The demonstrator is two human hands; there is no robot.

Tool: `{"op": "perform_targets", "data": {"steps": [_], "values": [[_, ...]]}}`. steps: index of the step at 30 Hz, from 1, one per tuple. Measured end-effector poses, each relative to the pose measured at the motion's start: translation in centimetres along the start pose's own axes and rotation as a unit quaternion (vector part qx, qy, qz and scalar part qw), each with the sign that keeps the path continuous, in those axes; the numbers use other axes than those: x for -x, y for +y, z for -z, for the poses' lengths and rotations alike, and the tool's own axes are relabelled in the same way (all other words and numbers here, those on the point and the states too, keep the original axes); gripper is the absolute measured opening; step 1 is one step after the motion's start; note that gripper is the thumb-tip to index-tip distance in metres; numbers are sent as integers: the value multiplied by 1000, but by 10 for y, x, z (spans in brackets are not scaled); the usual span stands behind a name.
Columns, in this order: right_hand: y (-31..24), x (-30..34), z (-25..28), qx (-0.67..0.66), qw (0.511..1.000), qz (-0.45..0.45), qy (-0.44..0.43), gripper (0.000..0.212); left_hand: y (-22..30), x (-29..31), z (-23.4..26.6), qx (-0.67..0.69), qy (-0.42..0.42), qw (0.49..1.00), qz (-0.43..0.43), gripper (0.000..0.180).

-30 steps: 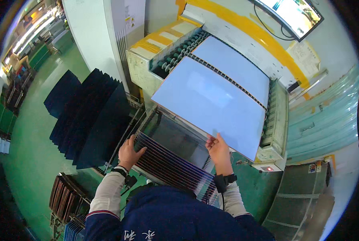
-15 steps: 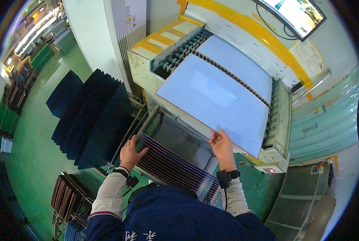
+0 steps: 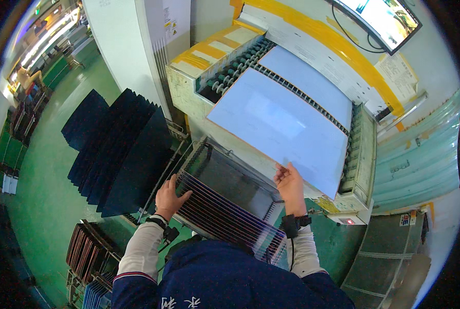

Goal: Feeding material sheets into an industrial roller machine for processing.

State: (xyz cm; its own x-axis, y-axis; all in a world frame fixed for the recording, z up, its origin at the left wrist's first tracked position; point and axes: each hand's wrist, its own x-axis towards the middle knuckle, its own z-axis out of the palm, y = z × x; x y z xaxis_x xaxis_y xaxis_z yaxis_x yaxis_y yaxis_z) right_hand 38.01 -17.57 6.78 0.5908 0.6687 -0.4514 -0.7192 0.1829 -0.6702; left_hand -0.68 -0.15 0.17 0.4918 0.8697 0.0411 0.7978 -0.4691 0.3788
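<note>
My left hand (image 3: 171, 199) rests at the left end of a rack (image 3: 201, 150) holding several thin upright boards (image 3: 225, 211). Its thumb and fingers are spread, and it grips nothing that I can see. My right hand (image 3: 290, 189) is raised at the front edge of a white rectangular panel (image 3: 281, 123), with its fingers loosely bent and apart. Whether its fingertips touch the panel cannot be made out. That panel lies flat on the rollers of a conveyor machine (image 3: 189, 95). Behind it, across a narrow gap, lies a second white panel (image 3: 312, 77).
Dark panels (image 3: 122, 154) stand in a fanned row on the left. Below them a smaller rack holds brownish boards (image 3: 86, 252). A monitor (image 3: 384, 20) hangs at the upper right, above clear plastic curtains (image 3: 420, 149). A grey cabinet (image 3: 384, 257) stands at the lower right.
Both white panels have slid slightly away from me into the machine. My hands keep nearly the same pose, and the whole view has shifted a little.
</note>
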Motion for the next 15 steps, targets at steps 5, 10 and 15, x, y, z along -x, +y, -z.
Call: {"op": "perform_targets", "data": {"steps": [5, 10, 15], "values": [[-4, -7, -1, -15, 1000, -8, 15, 26, -1, 0, -1, 12, 1, 1000, -9, 91], [-7, -15, 2, -15, 1000, 14, 7, 30, 2, 0, 1, 19, 3, 1000, -9, 90], [-7, -12, -1, -4, 999, 26, -17, 34, 2, -1, 6, 32, -20, 999, 9, 89]]}}
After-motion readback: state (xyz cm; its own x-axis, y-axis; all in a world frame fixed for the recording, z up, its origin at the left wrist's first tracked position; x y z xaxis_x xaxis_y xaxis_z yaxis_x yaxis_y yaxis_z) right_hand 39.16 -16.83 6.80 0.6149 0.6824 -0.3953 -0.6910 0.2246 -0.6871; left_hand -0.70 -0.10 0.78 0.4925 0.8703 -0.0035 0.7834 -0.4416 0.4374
